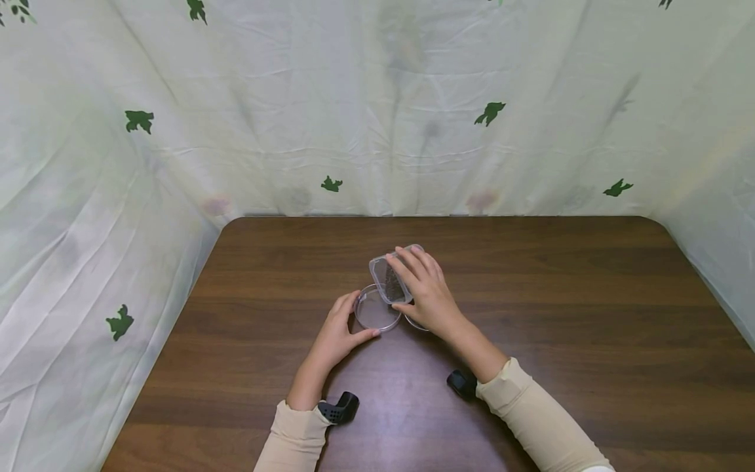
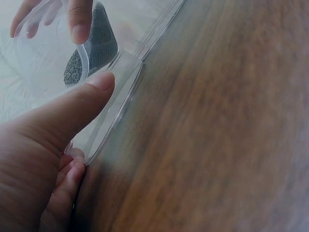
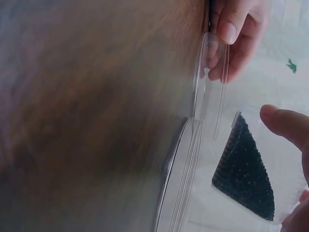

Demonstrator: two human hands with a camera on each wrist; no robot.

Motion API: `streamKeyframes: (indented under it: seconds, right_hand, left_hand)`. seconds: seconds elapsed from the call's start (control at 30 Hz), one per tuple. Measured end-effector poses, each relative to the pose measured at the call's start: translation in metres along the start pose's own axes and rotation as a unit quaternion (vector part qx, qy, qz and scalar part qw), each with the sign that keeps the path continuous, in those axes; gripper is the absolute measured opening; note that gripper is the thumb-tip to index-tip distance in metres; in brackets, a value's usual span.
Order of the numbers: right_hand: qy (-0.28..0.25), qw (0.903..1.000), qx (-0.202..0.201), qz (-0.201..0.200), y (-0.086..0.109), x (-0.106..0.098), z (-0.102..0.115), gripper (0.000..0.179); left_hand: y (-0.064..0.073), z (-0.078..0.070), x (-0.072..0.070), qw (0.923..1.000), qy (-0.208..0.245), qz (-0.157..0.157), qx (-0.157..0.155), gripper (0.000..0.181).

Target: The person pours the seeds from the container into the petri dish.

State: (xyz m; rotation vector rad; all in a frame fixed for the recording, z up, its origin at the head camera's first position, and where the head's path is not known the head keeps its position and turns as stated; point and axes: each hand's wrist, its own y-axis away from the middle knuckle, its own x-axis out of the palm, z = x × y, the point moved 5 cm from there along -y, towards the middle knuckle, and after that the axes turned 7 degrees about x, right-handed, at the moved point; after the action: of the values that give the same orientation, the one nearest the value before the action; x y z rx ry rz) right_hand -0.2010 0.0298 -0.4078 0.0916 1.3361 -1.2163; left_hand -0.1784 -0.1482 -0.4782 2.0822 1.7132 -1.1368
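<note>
A clear round petri dish (image 1: 374, 313) lies on the table, and my left hand (image 1: 335, 337) holds it by the sides between thumb and fingers. My right hand (image 1: 433, 298) grips a see-through plastic tub (image 1: 380, 270) above that dish. The tub is tilted toward the dish, and dark fine granules (image 3: 246, 169) have slid into a slope against its lower side. Inside the dish no granules show. Partly hidden under my right hand, a second round dish (image 3: 176, 188) stands right beside the first.
The brown wooden table (image 1: 560, 314) spreads out on all sides of the dishes. Behind it and at both sides hangs a pale curtain (image 1: 330, 98) with green leaf-like or bird-like shapes. Black wrist devices (image 1: 340, 408) are worn at both wrists.
</note>
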Motion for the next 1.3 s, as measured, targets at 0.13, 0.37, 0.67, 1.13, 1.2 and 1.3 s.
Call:
streamKeyframes:
  seconds: [0.13,0.37,0.67,1.13,1.2,1.3]
  right_hand:
    - [0.003,1.0000,-0.003,0.001,-0.0001,0.0010,0.0001,0.097]
    - [0.005,0.9999,-0.010,-0.006,-0.0008,0.0006,0.0019,0.098]
    - [0.020,0.9996,-0.019,-0.008,-0.0017,0.0023,0.0039,0.098]
    - [0.028,0.9993,-0.025,-0.004,-0.0027,0.0021,0.0060,0.095]
    - [0.026,0.9994,-0.024,-0.004,-0.0028,0.0022,0.0065,0.095]
    - [0.024,0.9994,-0.024,-0.004,-0.0030,0.0024,0.0068,0.095]
  left_hand:
    - [-0.0001,0.0001,0.0002,1.0000,-0.001,0.000,-0.001,0.085]
    - [-0.0009,0.0007,0.0006,1.0000,-0.001,0.002,-0.003,0.085]
    - [0.0008,-0.0019,-0.0011,0.9998,-0.005,-0.008,0.015,0.084]
    - [-0.0002,-0.0006,-0.0001,1.0000,-0.003,0.001,0.001,0.084]
    - [-0.0004,-0.0007,-0.0001,1.0000,-0.005,-0.001,0.007,0.084]
    - [-0.0009,-0.0005,0.0001,0.9999,-0.007,-0.003,0.016,0.084]
